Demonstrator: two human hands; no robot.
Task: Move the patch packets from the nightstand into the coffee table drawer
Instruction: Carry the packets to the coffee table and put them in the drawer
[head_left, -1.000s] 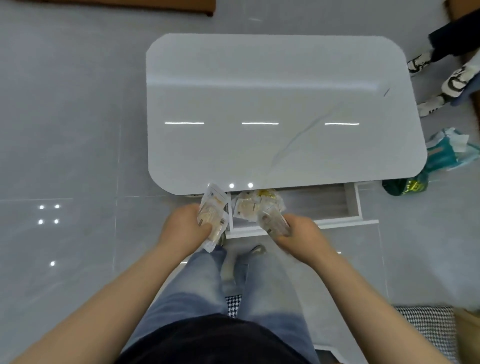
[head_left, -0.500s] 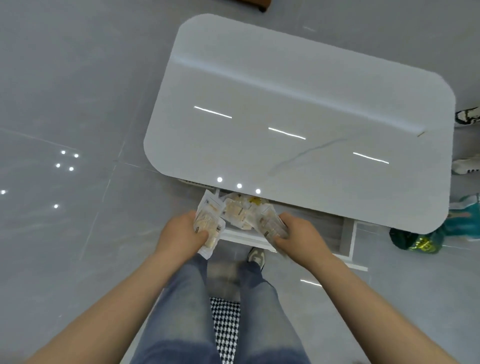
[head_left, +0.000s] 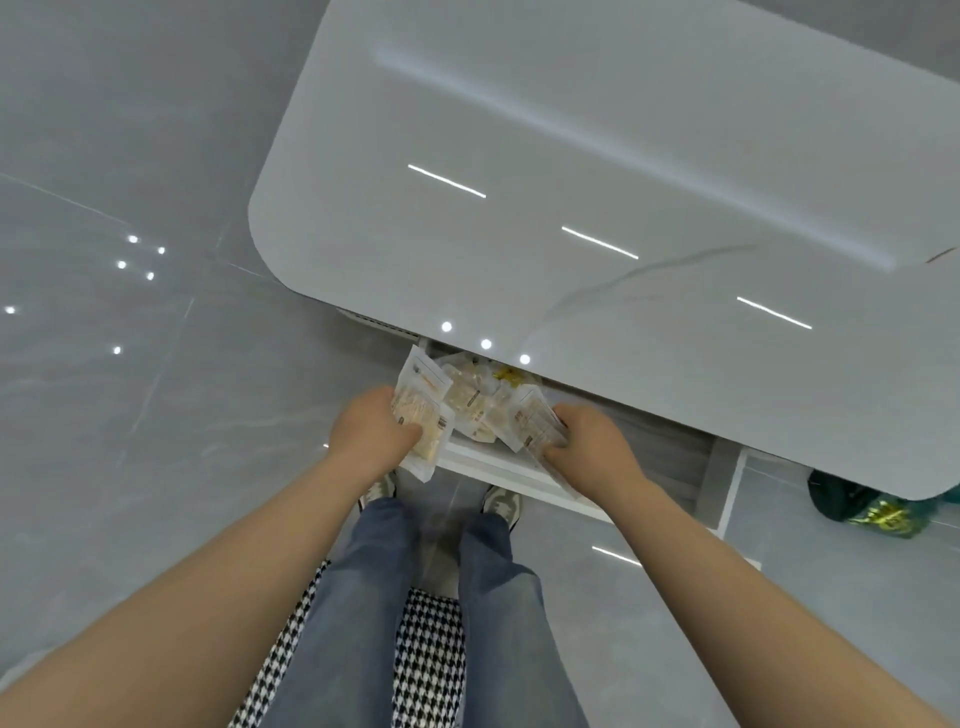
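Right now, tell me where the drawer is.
In the head view, the drawer sticks out from under the near edge of the table, centre-right, just beyond the left hand and right hand, with packets piled at its left end.

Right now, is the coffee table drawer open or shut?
Open: the drawer juts out below the tabletop, with packets lying inside.

Left hand (head_left: 371, 436) brought patch packets (head_left: 422, 410) against drawer (head_left: 493, 465) pile (head_left: 475, 395); right hand (head_left: 592, 444) packet (head_left: 530, 423) edged inward.
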